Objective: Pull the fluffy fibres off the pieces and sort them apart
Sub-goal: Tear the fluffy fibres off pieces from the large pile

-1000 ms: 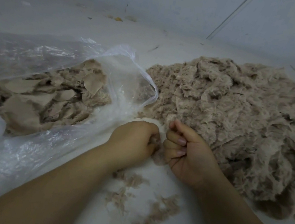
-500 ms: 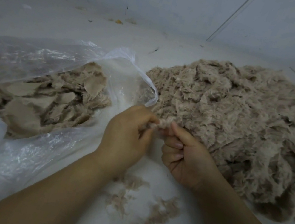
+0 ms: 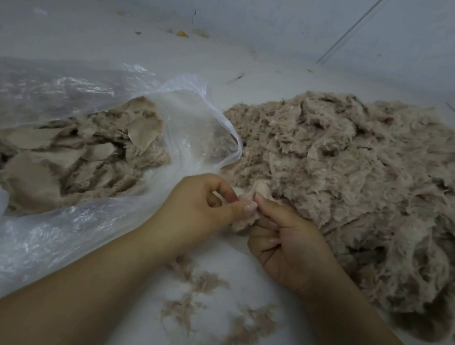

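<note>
While 2 hands pinch 1 fluffy piece (image 3: 245,221), 1 pile (image 3: 369,191) lies beside 1 bag (image 3: 90,81).

A bare floor used as a makeshift sorting spot for plush scraps

We see a pale, scuffed floor (image 3: 157,47) meeting a plain grey wall (image 3: 250,0), with crumbs of litter (image 3: 181,33) far beyond the hands. Right of the hands lies a big heap of fluffy fabric pieces (image 3: 370,182); left, a clear plastic bag (image 3: 60,94) of stripped pieces; below the hands, pulled fibre tufts (image 3: 198,298) lie loose.
</note>
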Motion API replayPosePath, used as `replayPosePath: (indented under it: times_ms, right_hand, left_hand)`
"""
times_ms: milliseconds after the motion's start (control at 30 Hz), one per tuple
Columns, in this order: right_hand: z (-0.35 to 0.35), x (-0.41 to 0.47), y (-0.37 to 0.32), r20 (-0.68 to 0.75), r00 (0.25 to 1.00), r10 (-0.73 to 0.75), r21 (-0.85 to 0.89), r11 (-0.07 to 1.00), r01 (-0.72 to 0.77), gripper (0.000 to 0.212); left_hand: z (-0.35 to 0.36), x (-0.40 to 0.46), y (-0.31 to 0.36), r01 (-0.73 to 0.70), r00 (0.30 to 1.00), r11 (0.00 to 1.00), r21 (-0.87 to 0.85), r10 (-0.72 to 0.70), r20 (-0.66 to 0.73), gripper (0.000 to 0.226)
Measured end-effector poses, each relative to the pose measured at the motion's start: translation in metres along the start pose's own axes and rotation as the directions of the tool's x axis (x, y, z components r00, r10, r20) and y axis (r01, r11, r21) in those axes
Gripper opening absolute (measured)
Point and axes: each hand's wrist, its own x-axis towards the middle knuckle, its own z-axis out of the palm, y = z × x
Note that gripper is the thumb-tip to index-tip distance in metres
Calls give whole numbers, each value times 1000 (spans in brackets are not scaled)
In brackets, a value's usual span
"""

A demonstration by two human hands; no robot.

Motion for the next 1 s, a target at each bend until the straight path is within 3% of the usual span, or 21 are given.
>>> replayPosePath:
  times_ms: [200, 333, 467, 600, 667, 767, 900, 1000]
  right_hand:
    - [1, 0, -2, -32, 999, 37, 107, 994, -33, 15]
    - [1, 0, -2, -40, 998, 38, 122, 992, -33, 18]
    - [0, 1, -1, -45, 999, 19, 125, 992, -13, 22]
    - [0, 2, 1, 14, 1000, -12, 45, 999, 11, 14]
    - [-1, 2, 2, 32, 999, -18, 27, 999, 17, 22]
    - [-1, 1, 2, 35, 999, -38, 11, 999, 37, 18]
    - [-3, 1, 1, 41, 999, -23, 37, 999, 22, 9]
    - [-3, 0, 1, 69, 997, -38, 3, 999, 38, 6]
  left_hand:
    - [-4, 3, -6, 71, 992, 997, -14, -69, 102, 22]
    - [-4, 1, -1, 57, 997, 997, 59, -60, 55, 28]
    - [-2, -2, 5, 121, 992, 974, -191, -113, 53, 7]
    - [4, -4, 4, 102, 994, 971, -214, -93, 54, 50]
    - [9, -5, 3, 83, 996, 975, -205, -74, 52, 40]
    - [7, -4, 0, 89, 995, 978, -189, -94, -15, 26]
    - [5, -3, 1, 144, 984, 958, -250, -165, -66, 38]
    - [6, -3, 2, 150, 986, 965, -214, -161, -36, 33]
